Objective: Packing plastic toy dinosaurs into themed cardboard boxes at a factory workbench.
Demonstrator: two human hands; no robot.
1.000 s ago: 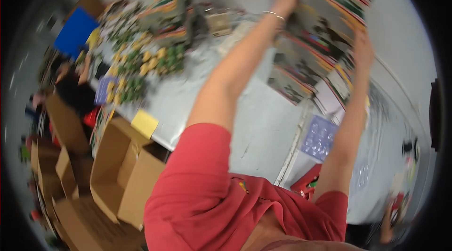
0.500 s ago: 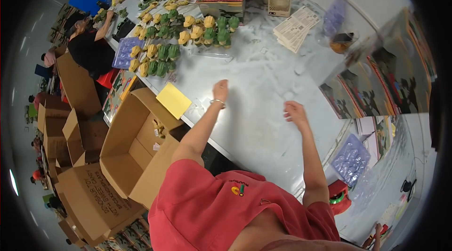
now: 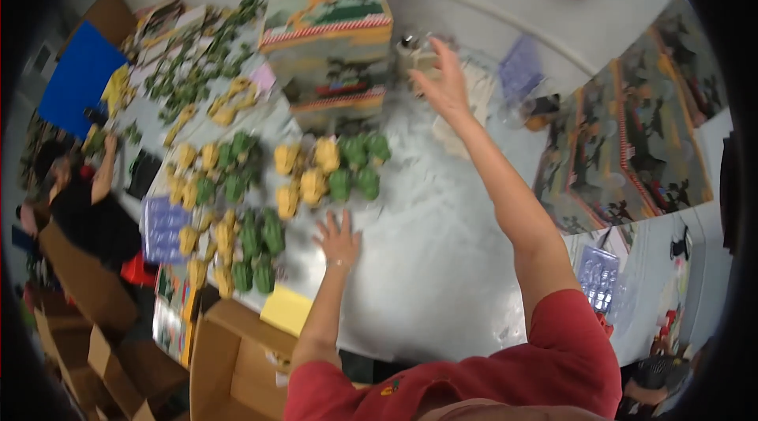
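The left hand [image 3: 338, 238] lies flat on the grey counter [image 3: 442, 263], fingers spread wide and holding nothing. Its fingertips sit just short of the toys [image 3: 324, 172], a cluster of small yellow and green figures at 12 o'clock from the hand. More of the same toys run in rows toward 9 and 10 o'clock, reaching the counter's left edge.

The right hand [image 3: 444, 83] is stretched far out at 1 o'clock from the left one, fingers open and splayed, gripping nothing. It hovers at a small clear tub [image 3: 418, 58], which is blurred; whether the fingertips touch it I cannot tell. Just at 9 o'clock of that hand stands a stack of boxes [image 3: 328, 34], printed in green, yellow and red stripes, upright near the counter's far side. At 3 o'clock from the hand lies a bluish plastic sheet [image 3: 519, 69], and past it printed flat cartons [image 3: 632, 144] lean at the right.

At 6 o'clock from the left hand a yellow pad [image 3: 286, 309] lies at the near edge, with an open cardboard box [image 3: 233, 358] below it on the floor. Another person [image 3: 87, 208] in black works at the far left, near a blue sheet [image 3: 75, 77].
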